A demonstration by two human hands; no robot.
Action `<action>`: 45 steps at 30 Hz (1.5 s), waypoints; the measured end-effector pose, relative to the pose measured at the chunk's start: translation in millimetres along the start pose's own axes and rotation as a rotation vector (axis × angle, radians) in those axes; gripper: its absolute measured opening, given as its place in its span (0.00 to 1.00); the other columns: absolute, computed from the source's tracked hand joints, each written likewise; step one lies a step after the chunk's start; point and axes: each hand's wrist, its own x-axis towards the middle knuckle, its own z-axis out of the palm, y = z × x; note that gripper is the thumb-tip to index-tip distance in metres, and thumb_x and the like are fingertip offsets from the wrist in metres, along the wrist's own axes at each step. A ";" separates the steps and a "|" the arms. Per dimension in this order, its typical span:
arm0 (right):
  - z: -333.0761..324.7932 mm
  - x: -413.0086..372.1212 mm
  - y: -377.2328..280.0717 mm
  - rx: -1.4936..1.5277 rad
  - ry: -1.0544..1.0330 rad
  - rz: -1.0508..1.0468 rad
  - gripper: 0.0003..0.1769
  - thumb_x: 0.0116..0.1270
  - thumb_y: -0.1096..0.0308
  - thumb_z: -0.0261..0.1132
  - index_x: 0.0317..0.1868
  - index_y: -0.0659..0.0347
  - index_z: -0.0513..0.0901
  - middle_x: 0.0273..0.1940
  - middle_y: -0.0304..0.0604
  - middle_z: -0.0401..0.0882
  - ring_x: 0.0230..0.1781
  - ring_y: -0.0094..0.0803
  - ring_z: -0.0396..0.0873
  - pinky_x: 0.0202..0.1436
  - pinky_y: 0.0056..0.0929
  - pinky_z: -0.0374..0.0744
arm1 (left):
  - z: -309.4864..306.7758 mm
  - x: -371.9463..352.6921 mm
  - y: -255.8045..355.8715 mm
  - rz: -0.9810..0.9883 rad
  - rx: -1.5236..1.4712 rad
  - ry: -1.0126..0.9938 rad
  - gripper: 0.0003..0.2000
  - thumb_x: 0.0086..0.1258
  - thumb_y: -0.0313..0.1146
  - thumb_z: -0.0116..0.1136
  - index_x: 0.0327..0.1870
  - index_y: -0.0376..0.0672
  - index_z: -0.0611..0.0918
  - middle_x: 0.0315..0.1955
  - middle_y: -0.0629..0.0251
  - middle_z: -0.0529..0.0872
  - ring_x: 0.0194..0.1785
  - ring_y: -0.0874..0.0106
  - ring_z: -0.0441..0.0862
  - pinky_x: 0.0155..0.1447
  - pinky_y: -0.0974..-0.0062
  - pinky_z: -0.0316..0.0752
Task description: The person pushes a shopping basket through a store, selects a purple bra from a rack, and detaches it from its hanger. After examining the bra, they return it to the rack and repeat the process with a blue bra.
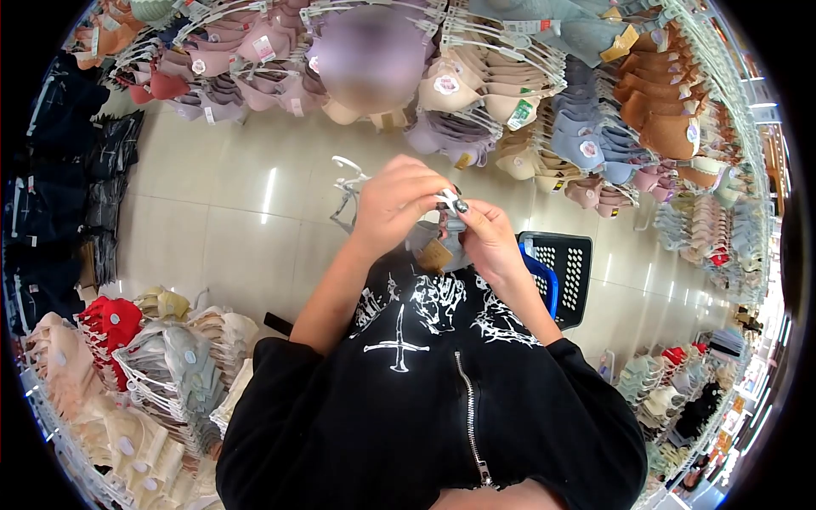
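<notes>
My left hand [399, 204] is closed around a white plastic hanger [347, 170], whose end juts out to the left. A grey bra [419, 238] hangs below it, with a brown cardboard tag [435, 255]. My right hand [490, 238] meets the left one, its thumb and fingers pinched on the hanger's other end near the strap. Both hands are in front of my chest. Fingers partly hide what is gripped.
Bras on hangers [459, 81] fill racks ahead and to the right. More bras [127, 416] hang at lower left, dark garments [51, 187] at far left. A black shopping basket [576, 276] with a blue handle [544, 285] is beside my right arm, above the tiled floor [229, 187].
</notes>
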 end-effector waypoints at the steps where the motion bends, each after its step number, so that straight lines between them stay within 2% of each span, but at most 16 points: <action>1: -0.3 0.1 1.0 0.009 -0.002 0.010 0.11 0.61 0.69 0.59 0.40 0.70 0.78 0.32 0.43 0.79 0.30 0.26 0.76 0.39 0.25 0.73 | -0.2 -0.5 0.2 0.003 0.000 0.008 0.07 0.52 0.25 0.57 0.32 0.36 0.81 0.29 0.63 0.83 0.35 0.67 0.75 0.42 0.73 0.69; 13: -3.0 3.6 4.1 0.033 -0.056 -0.004 0.12 0.63 0.69 0.58 0.42 0.69 0.78 0.36 0.43 0.79 0.34 0.28 0.76 0.40 0.27 0.75 | -0.7 -1.4 -0.3 0.025 0.030 0.010 0.06 0.54 0.26 0.57 0.32 0.36 0.80 0.29 0.64 0.82 0.36 0.66 0.75 0.43 0.73 0.68; 19: -4.7 2.3 -5.3 0.019 -0.080 0.066 0.13 0.63 0.69 0.57 0.43 0.71 0.77 0.37 0.44 0.79 0.36 0.29 0.77 0.42 0.27 0.75 | -1.2 -3.1 -3.2 0.003 0.027 -0.020 0.07 0.56 0.27 0.55 0.34 0.38 0.79 0.31 0.63 0.80 0.36 0.64 0.74 0.43 0.71 0.67; 22: -3.3 2.0 -4.4 -0.047 -0.031 0.059 0.13 0.63 0.69 0.58 0.42 0.71 0.77 0.37 0.44 0.79 0.35 0.29 0.77 0.43 0.27 0.74 | -0.2 -1.2 0.2 0.005 0.052 -0.015 0.06 0.53 0.26 0.56 0.32 0.37 0.80 0.29 0.64 0.81 0.37 0.66 0.74 0.44 0.73 0.67; 25: -7.0 5.1 -2.1 0.025 -0.055 0.066 0.13 0.61 0.69 0.58 0.42 0.71 0.78 0.36 0.44 0.79 0.34 0.29 0.77 0.43 0.27 0.74 | -1.2 0.4 0.7 0.032 0.064 -0.034 0.07 0.52 0.27 0.58 0.32 0.37 0.81 0.30 0.64 0.82 0.37 0.66 0.74 0.44 0.72 0.68; 28: -3.5 2.4 -1.7 -0.042 -0.015 0.039 0.14 0.61 0.63 0.59 0.38 0.68 0.79 0.31 0.43 0.79 0.34 0.28 0.75 0.45 0.25 0.70 | 1.0 -0.4 1.7 0.008 0.058 -0.026 0.07 0.51 0.26 0.59 0.32 0.38 0.81 0.30 0.65 0.82 0.37 0.66 0.75 0.45 0.72 0.68; 34: -3.9 -0.3 -2.8 -0.094 0.042 -0.028 0.14 0.62 0.63 0.58 0.36 0.67 0.79 0.31 0.43 0.79 0.33 0.29 0.75 0.43 0.25 0.70 | 7.4 -0.1 0.4 0.019 0.075 0.005 0.07 0.52 0.26 0.58 0.33 0.41 0.81 0.30 0.67 0.81 0.35 0.66 0.73 0.43 0.72 0.68; 37: -8.0 0.9 -1.0 -0.041 0.018 0.002 0.11 0.61 0.69 0.59 0.39 0.70 0.79 0.33 0.44 0.80 0.33 0.27 0.77 0.41 0.24 0.73 | 7.2 -0.8 -0.3 0.037 0.116 0.018 0.06 0.52 0.26 0.58 0.32 0.40 0.81 0.30 0.67 0.81 0.35 0.66 0.73 0.42 0.72 0.68; 45: -0.4 2.9 -3.6 -0.008 -0.008 0.031 0.13 0.62 0.67 0.57 0.41 0.70 0.77 0.34 0.43 0.80 0.33 0.27 0.77 0.41 0.25 0.73 | 2.4 1.9 -5.1 -0.066 0.031 -0.040 0.07 0.55 0.27 0.56 0.35 0.39 0.80 0.32 0.64 0.80 0.38 0.66 0.73 0.42 0.73 0.67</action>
